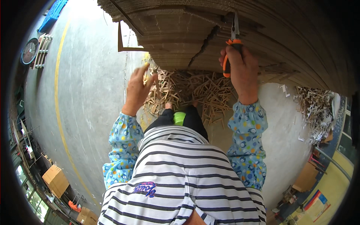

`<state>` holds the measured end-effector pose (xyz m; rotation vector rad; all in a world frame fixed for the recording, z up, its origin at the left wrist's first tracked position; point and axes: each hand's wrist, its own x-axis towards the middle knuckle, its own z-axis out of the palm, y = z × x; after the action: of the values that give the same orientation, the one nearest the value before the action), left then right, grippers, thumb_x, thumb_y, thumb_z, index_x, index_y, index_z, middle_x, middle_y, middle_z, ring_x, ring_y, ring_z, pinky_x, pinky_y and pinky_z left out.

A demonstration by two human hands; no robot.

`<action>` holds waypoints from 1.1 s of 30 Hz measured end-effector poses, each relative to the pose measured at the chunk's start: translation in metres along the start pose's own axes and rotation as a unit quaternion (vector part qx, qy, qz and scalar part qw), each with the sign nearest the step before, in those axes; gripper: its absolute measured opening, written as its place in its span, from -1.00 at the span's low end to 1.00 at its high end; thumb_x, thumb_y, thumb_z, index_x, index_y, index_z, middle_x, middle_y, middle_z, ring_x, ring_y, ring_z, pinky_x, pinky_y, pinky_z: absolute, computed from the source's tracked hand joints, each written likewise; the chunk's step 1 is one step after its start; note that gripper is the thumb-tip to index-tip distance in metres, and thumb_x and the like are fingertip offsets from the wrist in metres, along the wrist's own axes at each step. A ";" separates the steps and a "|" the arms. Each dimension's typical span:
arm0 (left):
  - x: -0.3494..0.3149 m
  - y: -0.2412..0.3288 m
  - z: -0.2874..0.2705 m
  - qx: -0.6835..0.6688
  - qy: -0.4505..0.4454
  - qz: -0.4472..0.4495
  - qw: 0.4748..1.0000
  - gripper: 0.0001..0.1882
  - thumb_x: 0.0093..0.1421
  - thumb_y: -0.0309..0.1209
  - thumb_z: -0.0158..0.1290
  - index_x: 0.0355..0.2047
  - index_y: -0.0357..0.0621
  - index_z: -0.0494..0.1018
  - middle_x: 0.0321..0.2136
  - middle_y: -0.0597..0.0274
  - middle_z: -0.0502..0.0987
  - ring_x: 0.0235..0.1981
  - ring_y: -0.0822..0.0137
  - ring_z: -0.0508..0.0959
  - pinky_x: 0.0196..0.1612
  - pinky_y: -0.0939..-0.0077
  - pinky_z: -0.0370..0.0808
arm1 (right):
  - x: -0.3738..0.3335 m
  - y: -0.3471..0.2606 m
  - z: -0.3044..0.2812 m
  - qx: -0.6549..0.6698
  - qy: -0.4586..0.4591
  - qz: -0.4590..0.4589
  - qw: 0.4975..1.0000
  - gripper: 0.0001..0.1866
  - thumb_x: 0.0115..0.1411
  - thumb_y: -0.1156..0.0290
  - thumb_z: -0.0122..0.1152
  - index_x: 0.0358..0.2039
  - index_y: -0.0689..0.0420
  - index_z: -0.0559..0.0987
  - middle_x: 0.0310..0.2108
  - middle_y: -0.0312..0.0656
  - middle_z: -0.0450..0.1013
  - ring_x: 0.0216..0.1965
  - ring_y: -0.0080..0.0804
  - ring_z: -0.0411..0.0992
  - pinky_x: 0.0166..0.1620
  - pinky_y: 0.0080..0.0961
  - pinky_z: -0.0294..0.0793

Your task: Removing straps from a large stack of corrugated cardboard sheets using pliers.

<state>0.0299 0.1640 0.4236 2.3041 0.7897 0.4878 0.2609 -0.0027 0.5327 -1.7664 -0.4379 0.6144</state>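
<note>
My right hand [243,71] is closed around long-nose pliers [234,41] with orange and black handles. The metal jaws point away from me, against the face of a large brown stack of layered cardboard [168,37]. My left hand [138,90] is off to the left, just below the stack's ragged near-left corner. Its fingers are apart and slightly blurred, and I see nothing held in them. Pale scraps just beyond its fingertips are smeared. An angled cardboard strip [120,47] sticks out from the stack's left edge. A dark, jagged gap [204,45] runs across the stack.
Narrow cardboard offcuts [210,92] lie heaped on the floor around my feet, under the stack. Another scrap pile [317,108] lies at right. A floor fan [29,51] and a blue pallet [52,15] stand far left; a cardboard box [55,180] is at lower left.
</note>
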 end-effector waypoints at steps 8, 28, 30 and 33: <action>0.046 0.080 -0.056 -0.081 0.270 0.171 0.944 -0.82 0.22 -0.58 0.00 -0.17 -0.21 0.51 -0.22 0.12 0.53 -0.23 0.31 0.53 -0.24 0.49 0.47 | -0.157 0.171 0.032 -0.231 -0.209 0.086 0.946 -0.79 0.14 0.35 0.10 -0.24 0.15 0.54 -0.47 -0.06 0.43 -0.42 -0.36 0.45 -0.28 -0.41 0.43; 0.036 0.063 -0.049 -0.198 0.273 0.075 0.938 -0.78 0.25 -0.54 0.01 -0.09 -0.19 0.46 -0.23 0.19 0.55 -0.24 0.40 0.52 -0.18 0.54 0.43 | -0.075 0.032 0.015 -0.150 -0.043 -0.037 0.987 -0.75 0.24 0.28 0.05 -0.23 0.19 0.51 -0.48 -0.23 0.47 -0.49 -0.55 0.43 -0.39 -0.53 0.43; 0.037 0.062 -0.044 -0.166 0.293 0.084 0.938 -0.78 0.25 -0.54 0.01 -0.08 -0.20 0.45 -0.22 0.17 0.55 -0.21 0.39 0.53 -0.16 0.54 0.42 | -0.136 0.131 0.033 -0.172 -0.122 0.012 0.977 -0.76 0.17 0.31 0.10 -0.27 0.23 0.50 -0.56 -0.14 0.43 -0.51 -0.43 0.44 -0.41 -0.47 0.40; 0.038 0.066 -0.048 -0.201 0.281 0.046 0.937 -0.77 0.27 -0.52 -0.01 -0.06 -0.19 0.44 -0.20 0.17 0.55 -0.14 0.39 0.53 -0.15 0.55 0.40 | -0.153 0.145 0.015 -0.314 -0.226 -0.108 0.916 -0.80 0.19 0.38 0.07 -0.26 0.24 0.50 -0.55 -0.19 0.44 -0.49 -0.46 0.43 -0.40 -0.51 0.39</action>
<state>0.0605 0.1707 0.5078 1.8315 0.7512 1.2642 0.1280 -0.1202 0.4184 -2.1258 -1.2493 0.7794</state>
